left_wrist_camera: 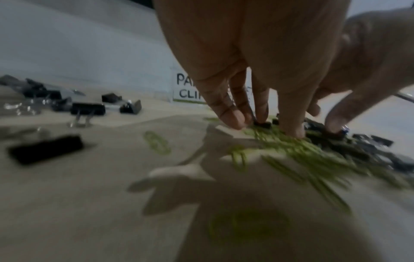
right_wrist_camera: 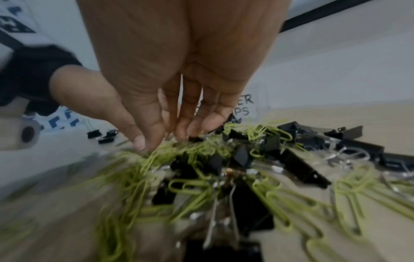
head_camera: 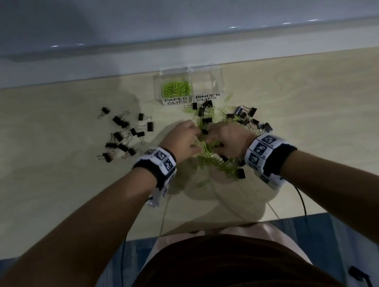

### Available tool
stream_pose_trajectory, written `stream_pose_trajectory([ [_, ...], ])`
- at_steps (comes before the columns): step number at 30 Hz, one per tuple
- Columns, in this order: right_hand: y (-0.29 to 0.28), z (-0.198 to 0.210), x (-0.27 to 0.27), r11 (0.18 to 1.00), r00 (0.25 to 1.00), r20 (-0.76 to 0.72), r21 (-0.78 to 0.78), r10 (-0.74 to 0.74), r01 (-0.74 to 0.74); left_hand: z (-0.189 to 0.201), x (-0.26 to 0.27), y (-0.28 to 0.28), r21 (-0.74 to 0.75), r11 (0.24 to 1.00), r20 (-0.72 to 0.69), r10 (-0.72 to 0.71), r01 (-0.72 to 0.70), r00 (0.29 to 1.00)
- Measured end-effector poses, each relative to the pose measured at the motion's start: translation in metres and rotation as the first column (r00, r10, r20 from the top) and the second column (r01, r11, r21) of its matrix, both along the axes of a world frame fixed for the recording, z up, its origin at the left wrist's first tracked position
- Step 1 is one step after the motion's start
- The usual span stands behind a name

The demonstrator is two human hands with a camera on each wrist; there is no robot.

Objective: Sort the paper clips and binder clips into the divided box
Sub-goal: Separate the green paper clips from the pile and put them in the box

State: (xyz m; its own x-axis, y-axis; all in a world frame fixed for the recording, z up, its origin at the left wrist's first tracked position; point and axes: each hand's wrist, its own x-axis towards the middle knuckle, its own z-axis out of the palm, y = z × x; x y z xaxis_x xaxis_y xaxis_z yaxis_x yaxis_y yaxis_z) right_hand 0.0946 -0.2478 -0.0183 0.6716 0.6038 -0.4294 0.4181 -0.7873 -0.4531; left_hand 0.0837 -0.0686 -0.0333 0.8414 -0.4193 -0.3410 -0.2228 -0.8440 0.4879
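A mixed pile (head_camera: 219, 156) of green paper clips and black binder clips lies mid-table, in front of the clear divided box (head_camera: 219, 78). Its left compartment, labelled PAPER CLIPS, holds green paper clips (head_camera: 176, 88). The one labelled BINDER CLIPS looks empty. Both hands are down in the pile. My left hand (head_camera: 182, 137) points its straight fingers (left_wrist_camera: 291, 127) onto the green clips, beside a small black binder clip (left_wrist_camera: 263, 124). My right hand (head_camera: 226, 138) reaches down with straight fingers, its thumb (right_wrist_camera: 143, 140) apart and its tips in the tangle (right_wrist_camera: 201, 159). I see nothing lifted.
A separate scatter of black binder clips (head_camera: 124, 135) lies left of the pile. More binder clips (head_camera: 248, 118) sit along the pile's right side. The box stands against the wall (head_camera: 170, 48). Cables hang over the table's near edge (head_camera: 76, 248).
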Motion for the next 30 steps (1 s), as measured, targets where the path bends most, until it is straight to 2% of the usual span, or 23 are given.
stream_pose_trajectory([
  [4,0.004,-0.006,-0.015,0.993,0.996,0.092,-0.122,0.019,-0.008,-0.013,-0.023,0.0,0.018,0.998,-0.029,-0.052,0.053,0.998],
  [10,0.014,-0.007,-0.027,0.968,0.992,0.099,-0.246,0.075,-0.049,-0.021,-0.04,0.024,-0.093,0.995,0.045,0.039,-0.035,0.998],
  [13,0.018,-0.006,-0.029,0.98,0.99,0.124,-0.197,0.059,-0.034,-0.018,-0.045,0.027,-0.104,0.993,0.021,0.055,-0.052,0.998],
  [18,0.023,-0.005,-0.029,0.98,0.986,0.143,-0.191,0.084,-0.056,-0.017,-0.048,0.016,-0.017,0.996,-0.045,-0.085,0.084,0.995],
  [21,0.024,-0.005,-0.028,0.981,0.98,0.174,-0.181,0.098,-0.066,-0.015,-0.045,0.011,0.003,0.999,-0.034,-0.039,0.039,0.999],
  [25,0.022,-0.006,-0.024,0.991,0.985,0.164,-0.13,0.053,-0.032,-0.011,-0.038,0.008,0.007,0.999,0.007,0.036,-0.036,0.999],
  [28,0.02,-0.004,-0.02,0.998,0.99,0.139,-0.058,-0.009,0.017,-0.01,-0.03,0.011,0.066,0.998,0.048,0.019,-0.022,0.999],
  [30,0.018,-0.001,-0.016,0.995,0.992,0.083,-0.011,-0.098,0.1,-0.009,-0.025,0.014,0.107,0.994,0.061,-0.011,0.004,0.998],
])
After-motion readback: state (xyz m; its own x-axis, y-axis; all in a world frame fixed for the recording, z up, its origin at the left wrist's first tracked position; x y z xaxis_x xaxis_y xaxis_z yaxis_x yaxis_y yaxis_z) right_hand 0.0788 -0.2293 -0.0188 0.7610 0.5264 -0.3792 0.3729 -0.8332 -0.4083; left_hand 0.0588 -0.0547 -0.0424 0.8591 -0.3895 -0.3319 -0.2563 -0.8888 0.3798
